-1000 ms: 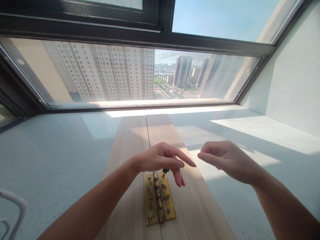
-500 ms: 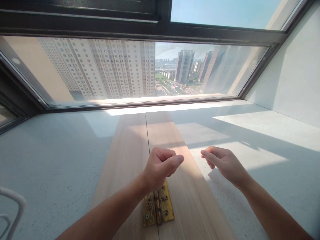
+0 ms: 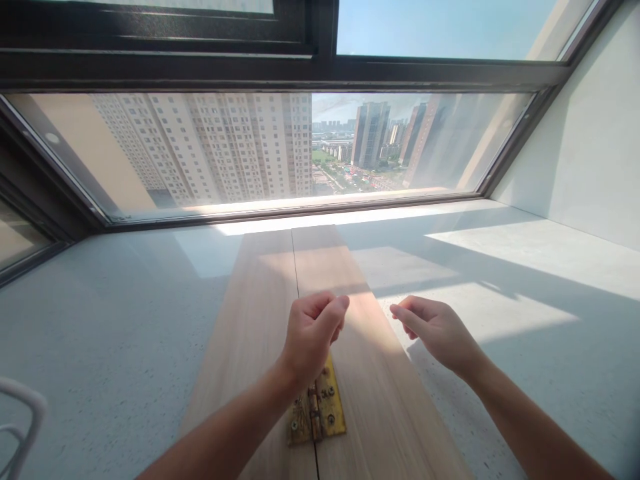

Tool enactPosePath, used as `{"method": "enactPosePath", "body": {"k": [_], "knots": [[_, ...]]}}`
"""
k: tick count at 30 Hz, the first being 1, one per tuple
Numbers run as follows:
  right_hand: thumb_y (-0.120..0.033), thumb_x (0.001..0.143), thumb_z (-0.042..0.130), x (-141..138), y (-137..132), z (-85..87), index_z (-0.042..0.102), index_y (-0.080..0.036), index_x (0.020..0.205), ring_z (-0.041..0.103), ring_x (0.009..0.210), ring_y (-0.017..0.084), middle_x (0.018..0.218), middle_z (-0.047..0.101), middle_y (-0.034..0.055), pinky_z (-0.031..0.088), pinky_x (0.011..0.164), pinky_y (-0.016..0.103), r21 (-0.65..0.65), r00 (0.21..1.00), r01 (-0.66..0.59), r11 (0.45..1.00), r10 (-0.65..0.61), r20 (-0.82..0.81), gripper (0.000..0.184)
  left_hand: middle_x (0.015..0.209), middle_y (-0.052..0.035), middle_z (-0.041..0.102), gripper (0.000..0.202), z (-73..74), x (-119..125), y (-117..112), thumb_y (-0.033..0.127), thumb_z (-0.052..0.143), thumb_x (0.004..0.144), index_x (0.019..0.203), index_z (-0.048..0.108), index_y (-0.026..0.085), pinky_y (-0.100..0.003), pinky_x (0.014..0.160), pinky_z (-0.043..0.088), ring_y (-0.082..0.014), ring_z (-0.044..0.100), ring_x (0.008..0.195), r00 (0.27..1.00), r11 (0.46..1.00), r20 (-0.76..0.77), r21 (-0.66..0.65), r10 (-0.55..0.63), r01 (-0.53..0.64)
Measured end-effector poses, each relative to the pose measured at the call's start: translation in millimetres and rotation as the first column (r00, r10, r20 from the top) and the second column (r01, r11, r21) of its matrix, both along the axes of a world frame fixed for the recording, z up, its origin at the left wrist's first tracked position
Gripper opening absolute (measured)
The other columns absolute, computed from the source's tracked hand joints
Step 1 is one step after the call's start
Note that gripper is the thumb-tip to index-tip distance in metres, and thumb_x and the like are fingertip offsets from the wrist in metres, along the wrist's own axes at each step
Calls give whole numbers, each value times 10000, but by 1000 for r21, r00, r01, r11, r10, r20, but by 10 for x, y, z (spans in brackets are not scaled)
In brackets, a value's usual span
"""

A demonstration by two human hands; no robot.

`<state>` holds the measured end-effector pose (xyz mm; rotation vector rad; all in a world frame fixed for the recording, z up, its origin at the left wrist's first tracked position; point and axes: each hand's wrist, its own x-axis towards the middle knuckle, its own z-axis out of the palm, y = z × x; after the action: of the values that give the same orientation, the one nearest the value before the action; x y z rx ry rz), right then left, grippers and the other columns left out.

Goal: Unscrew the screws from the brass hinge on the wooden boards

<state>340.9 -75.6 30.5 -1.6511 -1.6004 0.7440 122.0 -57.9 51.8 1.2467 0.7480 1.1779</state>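
Note:
Two pale wooden boards lie side by side on the sill, the left board (image 3: 245,333) and the right board (image 3: 385,407), with a narrow seam between them. A worn brass hinge (image 3: 320,408) with several screws straddles that seam near me. My left hand (image 3: 313,337) hovers over the hinge's far end, curled into a loose fist with the thumb pressed on the index finger; whatever it may hold is hidden. My right hand (image 3: 435,328) floats above the right board's edge, fingers loosely bent and pointing left, with nothing visible in them.
The boards rest on a wide grey speckled sill (image 3: 100,320) under a large window (image 3: 225,153) with a dark frame. A white wall (image 3: 575,153) closes the right side. A white wire object (image 3: 23,413) pokes in at the bottom left.
My left hand was pinching a screw at the hinge's top corner; it has lifted and closed into a fist. The right hand drifted slightly left. The view shifted a little.

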Motion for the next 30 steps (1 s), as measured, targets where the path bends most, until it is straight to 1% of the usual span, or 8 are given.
{"method": "enactPosePath", "body": {"k": [2, 4, 10, 14, 18, 23, 26, 30], "knots": [[-510, 857, 504, -3, -4, -7, 549, -199, 627, 465, 538, 141, 534, 473, -31, 355, 545, 270, 3, 1000, -6, 1000, 6, 18, 389, 394, 62, 333, 457, 77, -90, 107, 468, 502, 863, 562, 566, 130, -207, 404, 231, -51, 276, 369, 940, 942, -64, -45, -336, 334], [-517, 863, 488, -7, -9, -1, 541, -201, 629, 475, 543, 142, 543, 479, -29, 364, 549, 269, 7, 999, -8, 1000, 8, 38, 397, 384, 39, 425, 425, 145, -166, 226, 448, 507, 880, 685, 661, 103, -203, 418, 304, -65, 386, 361, 851, 873, -210, -25, -481, 487], [-558, 877, 413, 20, 6, -23, 517, -205, 654, 496, 575, 148, 582, 509, -20, 370, 556, 265, -14, 988, 0, 1000, 2, 157, 430, 571, -35, 635, 256, 191, -233, 421, 321, 617, 837, 964, 693, 112, -206, 475, 419, -104, 573, 482, 780, 793, -200, 27, -593, 609], [-549, 862, 421, 64, 15, -106, 467, -203, 588, 450, 510, 136, 538, 510, -14, 285, 497, 266, -131, 944, 5, 991, 39, 328, 443, 436, 61, 410, 244, 134, -197, 360, 343, 630, 826, 809, 683, 105, -181, 394, 243, -35, 320, 370, 783, 785, -61, -33, -619, 618], [-510, 857, 438, 32, -1, -157, 386, -201, 521, 397, 477, 126, 499, 497, -4, 207, 489, 278, -234, 876, -32, 972, 140, 461, 459, 419, 81, 254, 407, 55, -134, 269, 390, 626, 793, 511, 482, 135, -196, 390, 142, -29, 204, 381, 875, 880, 131, -27, -466, 473], [-455, 872, 426, -35, -2, -130, 372, -207, 551, 407, 503, 135, 535, 516, 8, 201, 511, 285, -268, 825, -48, 962, 189, 533, 409, 403, 87, 209, 457, 3, -43, 185, 416, 605, 758, 461, 359, 171, -186, 354, 119, -27, 179, 341, 972, 993, 219, -73, -79, 97], [-445, 881, 409, -44, 6, -113, 353, -208, 549, 411, 508, 137, 540, 513, 12, 202, 514, 285, -281, 811, -45, 959, 199, 551, 411, 401, 85, 208, 427, 6, 16, 116, 377, 574, 766, 456, 363, 173, -182, 347, 142, -32, 191, 337, 965, 986, 218, -105, 147, -126], [-450, 884, 402, -34, 13, -122, 343, -208, 551, 417, 516, 139, 543, 509, 12, 203, 513, 282, -286, 801, -46, 957, 207, 563, 415, 419, 75, 250, 379, 7, 75, 31, 303, 514, 807, 487, 353, 178, -190, 363, 185, -45, 229, 362, 897, 913, 179, -134, 405, -385]]}}
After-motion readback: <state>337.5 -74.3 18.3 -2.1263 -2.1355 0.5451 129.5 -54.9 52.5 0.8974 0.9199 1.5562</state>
